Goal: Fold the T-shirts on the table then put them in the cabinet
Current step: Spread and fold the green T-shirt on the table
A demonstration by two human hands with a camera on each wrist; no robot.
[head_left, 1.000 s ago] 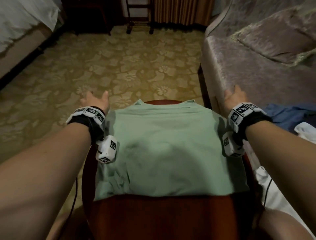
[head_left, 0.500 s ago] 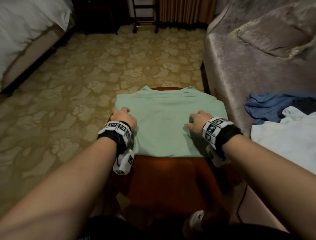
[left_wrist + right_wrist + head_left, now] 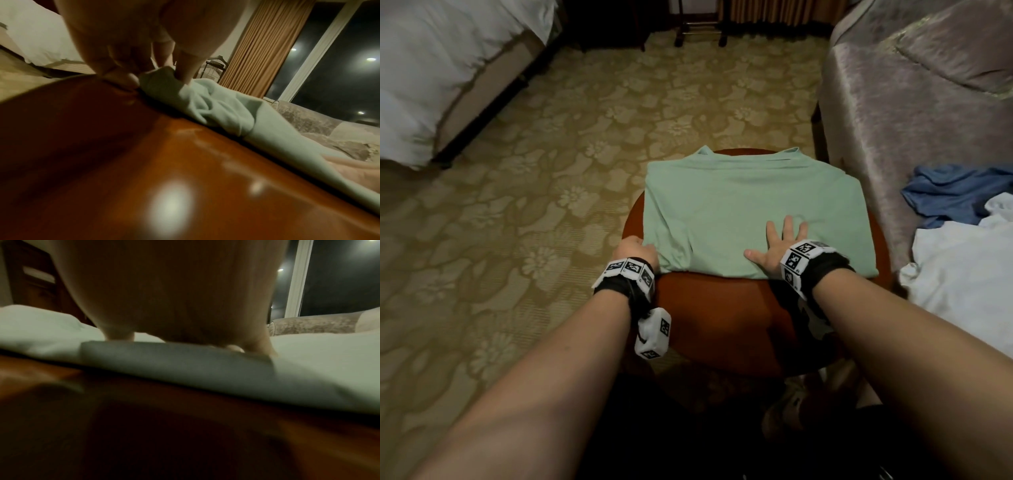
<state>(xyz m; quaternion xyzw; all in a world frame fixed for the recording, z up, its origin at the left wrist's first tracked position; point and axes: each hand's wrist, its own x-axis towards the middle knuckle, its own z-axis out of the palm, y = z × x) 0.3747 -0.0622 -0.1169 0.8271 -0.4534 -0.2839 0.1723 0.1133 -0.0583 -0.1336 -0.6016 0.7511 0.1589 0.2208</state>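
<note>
Head view shows the green T-shirt (image 3: 750, 212) lying on the round tabletop (image 3: 715, 315), the right hand (image 3: 779, 246) with fingers spread flat to hold it steady, while the left hand (image 3: 635, 250) pinches its near-left corner, probably for folding.

Mint-green T-shirt (image 3: 743, 212) lay flat on the round red-brown table (image 3: 715, 308), partly folded, sleeves tucked under, collar at the far edge, hem twd the near side. Its near-left corner (image 3: 164, 81) was bunched up & lifted, w/ creases running off it; rest of the cloth lay smooth. Blue T-shirt (image 3: 955, 192) sat crumpled off to the right, a white one (image 3: 969, 274) spread just beside it, nearer.
</note>
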